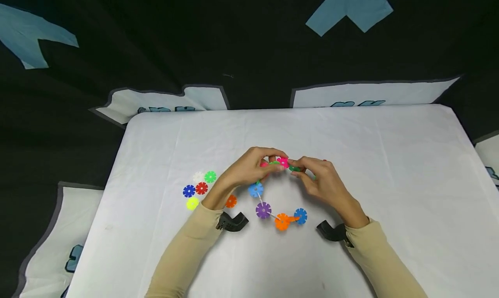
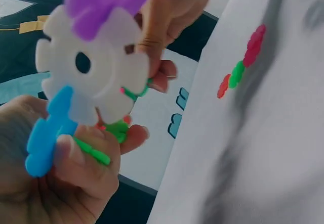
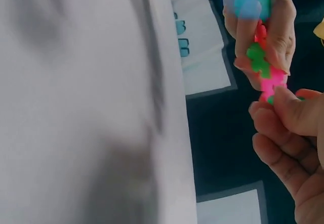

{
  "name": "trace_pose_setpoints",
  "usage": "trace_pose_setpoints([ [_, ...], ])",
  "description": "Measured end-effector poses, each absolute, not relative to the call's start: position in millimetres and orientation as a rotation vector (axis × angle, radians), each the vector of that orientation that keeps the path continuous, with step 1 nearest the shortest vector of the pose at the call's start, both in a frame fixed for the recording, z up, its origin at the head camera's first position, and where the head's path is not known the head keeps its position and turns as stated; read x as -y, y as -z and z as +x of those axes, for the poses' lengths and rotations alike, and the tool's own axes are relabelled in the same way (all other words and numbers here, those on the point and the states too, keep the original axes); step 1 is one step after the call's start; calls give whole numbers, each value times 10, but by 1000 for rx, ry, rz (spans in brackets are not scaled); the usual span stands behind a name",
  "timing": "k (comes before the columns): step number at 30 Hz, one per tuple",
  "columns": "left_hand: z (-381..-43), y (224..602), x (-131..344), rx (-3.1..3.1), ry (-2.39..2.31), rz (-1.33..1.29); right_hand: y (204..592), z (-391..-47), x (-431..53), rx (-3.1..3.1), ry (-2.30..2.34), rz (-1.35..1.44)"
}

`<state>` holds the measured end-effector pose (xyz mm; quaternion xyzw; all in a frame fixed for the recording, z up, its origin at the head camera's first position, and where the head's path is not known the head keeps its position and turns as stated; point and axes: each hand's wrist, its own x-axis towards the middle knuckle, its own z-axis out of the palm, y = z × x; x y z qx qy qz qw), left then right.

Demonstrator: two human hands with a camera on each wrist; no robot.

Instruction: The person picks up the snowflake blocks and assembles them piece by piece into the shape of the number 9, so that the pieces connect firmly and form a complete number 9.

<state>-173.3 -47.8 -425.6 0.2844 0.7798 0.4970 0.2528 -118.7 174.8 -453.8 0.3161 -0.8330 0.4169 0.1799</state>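
Between the two hands is a chain of notched plastic discs. My left hand (image 1: pixel 249 167) grips its upper part, near a pink disc (image 1: pixel 283 162). A dark green disc (image 1: pixel 294 168) is pinched in the fingertips of my right hand (image 1: pixel 323 183), up against the pink one. From the left hand the chain runs down through a light blue disc (image 1: pixel 256 189), a purple disc (image 1: pixel 263 210), an orange disc (image 1: pixel 282 222) and a blue disc (image 1: pixel 300 216). A white disc (image 2: pixel 101 77) fills much of the left wrist view. Fingers partly hide the joint between pink and green.
Loose discs lie left of the left forearm: white (image 1: pixel 198 177), green (image 1: pixel 210 176), red (image 1: pixel 201 188), dark blue (image 1: pixel 189 191), yellow (image 1: pixel 192 203). An orange disc (image 1: pixel 231 201) is by the left wrist. Black wrist mounts (image 1: pixel 233 222) jut inward over the white table (image 1: pixel 409 181).
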Motion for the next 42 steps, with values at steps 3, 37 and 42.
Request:
trace_pose_setpoints([
  [3, -1735, 4241, 487, -2132, -1341, 773, 4563, -1221, -1737, 2347, -1213, 889],
  [37, -1844, 4248, 623, -1939, -1438, 901, 4824, -1418, -2659, 3058, -1045, 480],
  [42, -1838, 4251, 610, -1913, -1454, 868, 4822, -1414, -2644, 3058, -1002, 442],
])
